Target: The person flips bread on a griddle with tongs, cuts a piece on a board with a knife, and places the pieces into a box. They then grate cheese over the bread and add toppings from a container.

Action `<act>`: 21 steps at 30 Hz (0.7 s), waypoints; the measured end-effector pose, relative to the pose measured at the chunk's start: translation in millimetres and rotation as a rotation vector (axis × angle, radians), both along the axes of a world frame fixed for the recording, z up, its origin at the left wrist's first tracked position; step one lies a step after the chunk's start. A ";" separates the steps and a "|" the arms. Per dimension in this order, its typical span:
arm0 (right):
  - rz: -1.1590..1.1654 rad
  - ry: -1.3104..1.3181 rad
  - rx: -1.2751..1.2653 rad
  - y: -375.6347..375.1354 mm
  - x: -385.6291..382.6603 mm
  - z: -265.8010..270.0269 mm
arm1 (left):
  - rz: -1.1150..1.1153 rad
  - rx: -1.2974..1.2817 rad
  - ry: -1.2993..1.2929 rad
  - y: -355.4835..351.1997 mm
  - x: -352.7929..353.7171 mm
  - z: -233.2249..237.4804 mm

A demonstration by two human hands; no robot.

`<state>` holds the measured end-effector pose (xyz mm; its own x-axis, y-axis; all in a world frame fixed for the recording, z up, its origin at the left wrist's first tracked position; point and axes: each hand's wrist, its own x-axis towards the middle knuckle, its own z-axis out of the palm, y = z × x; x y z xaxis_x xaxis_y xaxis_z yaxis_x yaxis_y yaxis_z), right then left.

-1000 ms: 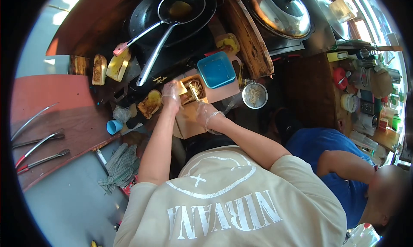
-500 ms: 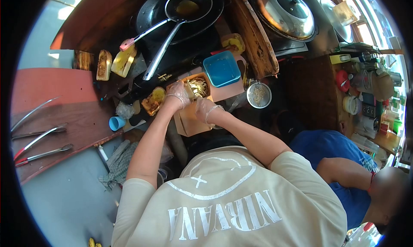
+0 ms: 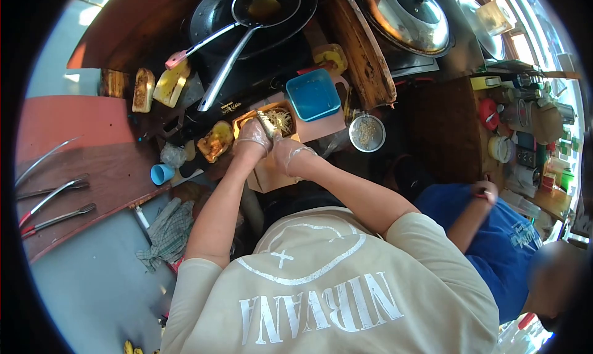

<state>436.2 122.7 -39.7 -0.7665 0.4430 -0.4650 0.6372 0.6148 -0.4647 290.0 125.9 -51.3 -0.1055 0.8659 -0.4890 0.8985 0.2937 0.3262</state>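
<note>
A brown cardboard food box (image 3: 270, 176) stands in front of me with its lid flap folded towards my body. Pale shredded food (image 3: 282, 120) fills its far part. My left hand (image 3: 252, 139), in a clear plastic glove, is closed on a tilted piece of sandwich (image 3: 266, 124) with a pale filling, over the box's left side. Also gloved, my right hand (image 3: 290, 155) has its fingers closed at the near end of that piece. Its fingertips are partly hidden. Beside the box, a blue plastic tub (image 3: 314, 95) sits on a pinkish board.
Behind the box is a black pan (image 3: 204, 20) with a strainer across it. Toasted bread (image 3: 216, 141) lies left of the box, a metal bowl (image 3: 367, 133) right. Tongs (image 3: 58, 221) rest on the left counter. A person in blue (image 3: 494, 249) is close on my right.
The sandwich piece has tilted, now showing its pale filling, and my right hand has closed in beside my left. The other person's arm has swung forward. The view has shifted slightly.
</note>
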 end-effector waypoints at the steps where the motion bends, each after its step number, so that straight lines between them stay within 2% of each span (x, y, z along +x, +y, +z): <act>1: 0.103 -0.015 0.055 1.8 1.4 2.7 | 0.008 0.003 0.001 2.2 -0.3 1.8; 6: 0.406 0.029 0.218 -0.9 4.6 -19.2 | -0.028 -0.082 0.074 10.8 -6.1 7.9; 7: 0.406 0.026 0.220 -2.0 3.6 -17.6 | -0.028 -0.080 0.072 10.8 -13.5 -3.2; 9: 0.614 -0.008 0.251 -8.9 1.3 -11.3 | 0.030 0.058 0.107 8.4 -38.5 -37.1; 10: 0.614 -0.012 0.252 -14.8 3.5 -14.0 | 0.030 0.059 0.103 12.1 -45.3 -40.2; 12: 0.220 0.192 0.301 -27.7 5.7 -31.4 | -0.047 0.000 0.105 17.2 -54.9 -43.7; 13: 0.227 0.194 0.300 -27.7 3.6 -43.2 | -0.016 -0.049 0.120 20.8 -49.0 -27.0; 15: 0.499 0.065 0.536 -24.0 -4.3 -61.8 | 0.006 -0.064 0.159 14.8 -48.3 -22.7; 16: 0.501 0.071 0.536 -20.1 -6.2 -61.4 | 0.016 -0.072 0.197 12.7 -47.7 -20.3; 18: 0.541 0.005 0.442 -5.7 -7.3 -48.8 | -0.005 -0.151 0.122 -2.2 -35.5 -16.2; 19: 0.446 -0.005 0.263 1.5 -14.4 -28.6 | -0.007 -0.131 0.091 -10.5 -19.4 -6.2; 20: 0.440 -0.005 0.264 -2.7 -20.0 -41.5 | -0.006 -0.112 0.059 -16.3 -7.1 2.7; 21: 0.229 0.012 0.124 -9.0 -25.3 -60.5 | -0.009 -0.110 0.061 -17.5 -5.9 1.2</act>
